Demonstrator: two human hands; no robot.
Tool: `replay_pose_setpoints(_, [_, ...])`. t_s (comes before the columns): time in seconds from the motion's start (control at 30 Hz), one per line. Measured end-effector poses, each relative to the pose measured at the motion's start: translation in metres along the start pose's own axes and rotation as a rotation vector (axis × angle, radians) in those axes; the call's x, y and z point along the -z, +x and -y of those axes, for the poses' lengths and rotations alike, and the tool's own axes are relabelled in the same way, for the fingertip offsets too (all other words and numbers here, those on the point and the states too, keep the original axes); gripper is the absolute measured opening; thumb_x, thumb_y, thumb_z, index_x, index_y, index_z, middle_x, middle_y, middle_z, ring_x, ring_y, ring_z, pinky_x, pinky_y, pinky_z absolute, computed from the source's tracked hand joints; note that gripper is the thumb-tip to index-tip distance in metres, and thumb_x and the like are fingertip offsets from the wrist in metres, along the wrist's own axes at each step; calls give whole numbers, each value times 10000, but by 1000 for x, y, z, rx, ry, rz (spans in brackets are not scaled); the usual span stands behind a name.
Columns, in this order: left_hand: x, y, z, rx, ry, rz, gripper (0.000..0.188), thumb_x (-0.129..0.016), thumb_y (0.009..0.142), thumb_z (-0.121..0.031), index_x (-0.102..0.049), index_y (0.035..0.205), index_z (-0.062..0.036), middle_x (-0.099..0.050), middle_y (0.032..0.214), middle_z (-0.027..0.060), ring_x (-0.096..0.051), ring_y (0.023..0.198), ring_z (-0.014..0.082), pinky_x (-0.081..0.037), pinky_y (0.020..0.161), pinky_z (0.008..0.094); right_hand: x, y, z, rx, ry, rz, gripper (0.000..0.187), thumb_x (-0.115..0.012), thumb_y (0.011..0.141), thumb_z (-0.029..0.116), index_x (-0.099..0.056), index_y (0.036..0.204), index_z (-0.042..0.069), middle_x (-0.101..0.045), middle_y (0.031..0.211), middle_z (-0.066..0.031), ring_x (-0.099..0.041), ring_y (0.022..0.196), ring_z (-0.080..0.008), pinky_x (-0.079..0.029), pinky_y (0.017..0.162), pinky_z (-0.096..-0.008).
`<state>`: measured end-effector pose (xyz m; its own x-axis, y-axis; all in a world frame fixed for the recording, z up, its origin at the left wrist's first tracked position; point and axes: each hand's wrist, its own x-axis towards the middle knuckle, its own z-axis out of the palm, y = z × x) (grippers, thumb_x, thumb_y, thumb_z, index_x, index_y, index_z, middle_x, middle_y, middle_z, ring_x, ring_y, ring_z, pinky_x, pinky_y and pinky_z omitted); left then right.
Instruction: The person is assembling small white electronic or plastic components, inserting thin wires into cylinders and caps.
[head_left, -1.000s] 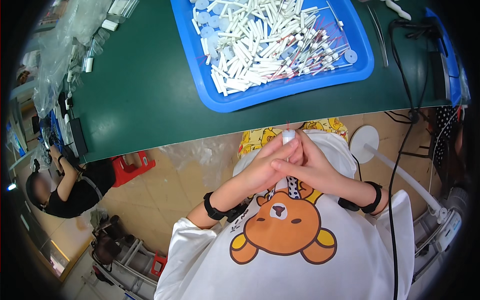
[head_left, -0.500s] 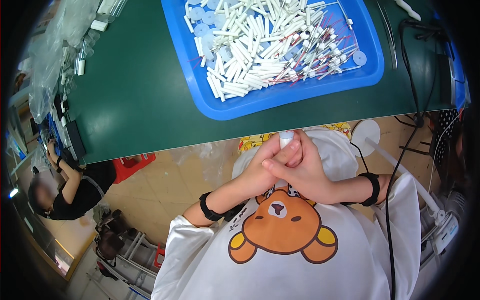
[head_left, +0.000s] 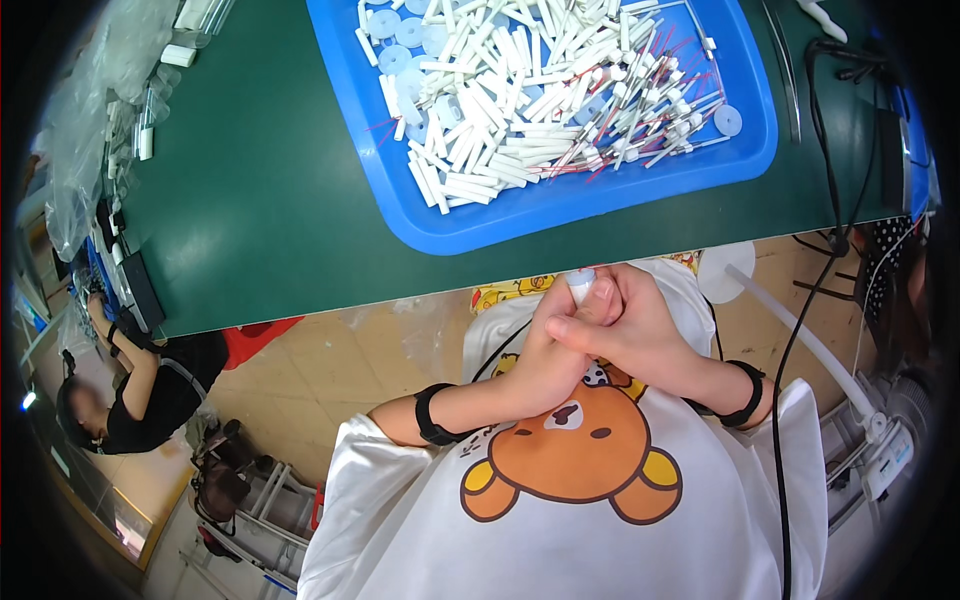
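Observation:
My left hand [head_left: 557, 345] and my right hand [head_left: 637, 325] are clasped together just off the table's front edge, above my lap. Wrapped between them is a white cylindrical piece [head_left: 580, 284] with a pale translucent end pointing toward the table. A small touch of red shows at its tip. Fingers cover most of its length, so its lower part is hidden. The right thumb lies across the left hand. Beyond the hands, a blue tray [head_left: 440, 236] holds many white tubes [head_left: 480, 120], thin metal rods with red wires [head_left: 650, 110] and translucent round discs [head_left: 728, 120].
The tray rests on a green table [head_left: 240, 220]. Black cables [head_left: 815, 130] hang down at the right, near a white stand arm [head_left: 800, 325]. Plastic bags [head_left: 90, 130] lie along the left edge. Another person [head_left: 150, 390] sits at the left.
The clasped hands have shifted slightly right and still grip the white cylinder. The view has moved a little, so the tray appears slightly lower.

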<state>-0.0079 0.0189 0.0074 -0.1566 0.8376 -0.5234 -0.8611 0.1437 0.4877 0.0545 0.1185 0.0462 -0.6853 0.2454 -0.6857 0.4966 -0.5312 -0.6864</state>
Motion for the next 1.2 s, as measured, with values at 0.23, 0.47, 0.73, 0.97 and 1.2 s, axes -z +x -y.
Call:
replay_pose_setpoints(0.23, [-5, -6, -25, 211, 67, -84, 274, -433, 956, -340, -439, 942, -66, -441, 786, -29, -372, 661, 21, -339, 536, 180, -7, 0, 6, -71, 146, -13, 446, -674, 791, 185, -434, 1079, -57, -555, 912, -54, -534, 797, -63, -456, 653, -196])
replay_pose_setpoints(0.47, [6, -6, -55, 500, 26, 10, 283, -488, 937, -320, -462, 998, -44, -493, 862, -9, -469, 751, 36, -431, 641, 217, -22, 0, 4, -154, 292, -74, 459, -652, 817, 237, -426, 1081, -61, -557, 889, -65, -540, 784, -71, -466, 638, -212])
replay_pose_setpoints(0.73, [-5, -7, -50, 437, 17, -93, 239, -459, 950, -314, -471, 946, -76, -475, 802, -42, -392, 647, 19, -326, 534, 182, -11, 4, 10, -222, 266, -8, 522, -651, 819, 238, -366, 1157, -38, -541, 885, -54, -539, 741, -59, -467, 595, -197])
replay_pose_setpoints(0.97, [-13, -6, -42, 318, 44, -119, 284, -423, 957, -310, -430, 1011, -31, -474, 817, 4, -415, 683, 47, -369, 568, 195, -1, 6, 14, -159, 260, 113, 486, -644, 819, 239, -397, 1144, -23, -535, 887, -49, -524, 729, -52, -448, 559, -184])
replay_pose_setpoints(1.2, [-7, -9, -41, 311, -33, -42, 273, -460, 947, -254, -405, 1148, -78, -478, 993, 22, -491, 898, 100, -435, 791, 272, -2, 2, 0, -17, 160, 110, 471, -650, 812, 207, -435, 1157, -31, -530, 1023, -70, -527, 902, -97, -460, 736, -239])
